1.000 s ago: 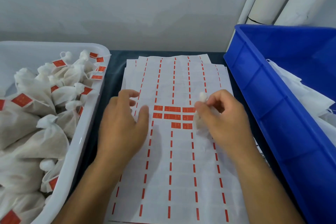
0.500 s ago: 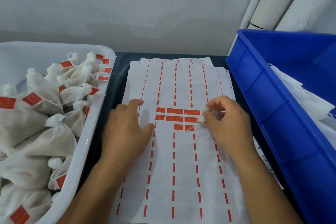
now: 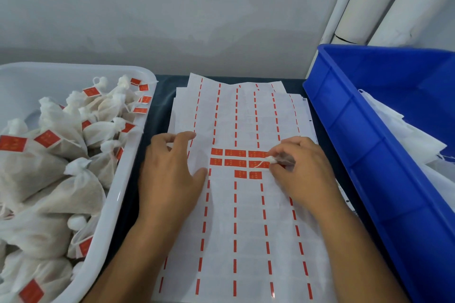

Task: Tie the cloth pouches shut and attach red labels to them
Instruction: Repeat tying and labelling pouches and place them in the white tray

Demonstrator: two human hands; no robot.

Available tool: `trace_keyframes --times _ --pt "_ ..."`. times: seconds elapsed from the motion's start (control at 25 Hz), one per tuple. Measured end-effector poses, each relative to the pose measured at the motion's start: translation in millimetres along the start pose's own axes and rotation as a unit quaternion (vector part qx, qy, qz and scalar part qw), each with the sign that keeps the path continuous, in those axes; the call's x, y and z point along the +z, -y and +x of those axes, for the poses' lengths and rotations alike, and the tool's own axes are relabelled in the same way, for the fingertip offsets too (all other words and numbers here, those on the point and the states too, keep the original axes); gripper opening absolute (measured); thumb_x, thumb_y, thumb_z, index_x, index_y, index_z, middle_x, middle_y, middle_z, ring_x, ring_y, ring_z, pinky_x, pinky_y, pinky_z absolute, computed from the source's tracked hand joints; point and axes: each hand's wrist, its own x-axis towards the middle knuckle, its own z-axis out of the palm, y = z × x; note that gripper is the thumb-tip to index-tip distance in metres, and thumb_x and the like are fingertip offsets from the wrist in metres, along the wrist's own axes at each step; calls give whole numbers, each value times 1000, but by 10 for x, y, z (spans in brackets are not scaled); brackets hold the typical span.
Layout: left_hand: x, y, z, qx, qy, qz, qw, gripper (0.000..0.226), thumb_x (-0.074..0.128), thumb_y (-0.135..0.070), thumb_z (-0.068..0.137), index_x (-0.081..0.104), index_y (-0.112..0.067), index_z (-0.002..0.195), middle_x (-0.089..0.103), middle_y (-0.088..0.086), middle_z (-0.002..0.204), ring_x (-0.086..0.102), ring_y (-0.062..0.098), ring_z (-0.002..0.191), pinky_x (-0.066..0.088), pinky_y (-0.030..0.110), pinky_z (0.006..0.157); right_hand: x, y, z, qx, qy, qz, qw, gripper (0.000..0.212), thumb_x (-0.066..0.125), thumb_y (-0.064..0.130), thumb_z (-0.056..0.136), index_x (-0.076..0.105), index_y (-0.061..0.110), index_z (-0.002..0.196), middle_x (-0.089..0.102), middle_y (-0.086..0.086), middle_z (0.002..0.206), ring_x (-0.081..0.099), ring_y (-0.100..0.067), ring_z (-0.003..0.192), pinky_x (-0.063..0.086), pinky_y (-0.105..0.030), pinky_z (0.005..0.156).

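Note:
A white label sheet (image 3: 236,229) lies in the middle, with several red labels (image 3: 235,158) left in its centre. My left hand (image 3: 170,174) rests palm down on the sheet's left side, its fingers loosely bent. My right hand (image 3: 300,170) pinches the white string (image 3: 267,160) of a small cloth pouch, mostly hidden under the palm, and lays the string's end across the rightmost red labels.
A white tub (image 3: 118,194) on the left holds several tied pouches with red labels (image 3: 46,138). A blue crate (image 3: 364,155) on the right holds white cloth (image 3: 408,140). White pipes (image 3: 384,0) stand behind it against the wall.
My right hand has lowered the pouch to the sheet and brought its string onto the red labels. My left hand has slid slightly and stays resting on the sheet.

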Motion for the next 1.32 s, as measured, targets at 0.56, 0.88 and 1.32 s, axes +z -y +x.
trace_keyframes --times 0.56,0.88,1.32 --pt "-77 -51 36 -116 198 -190 955 20 61 -44 98 50 -54 113 55 -36 89 65 5 69 43 13 36 48 52 -30 23 -47 54 997 37 73 43 91 59 39 124 56 13 134 54 -7 114 51 -27 92" --pt "-163 -264 62 -202 219 -332 895 26 61 -50 98 52 -50 122 72 -14 108 75 22 87 64 44 64 68 90 -61 12 8 -35 999 67 76 48 87 43 42 145 37 11 157 45 -16 141 46 -43 110" --pt "-154 -321 -1 -282 287 -442 801 38 79 -27 88 55 -46 111 79 -8 85 78 25 74 64 45 60 56 238 -125 30 90 -15 995 79 37 85 77 36 47 147 23 13 166 28 -22 153 35 -54 120"
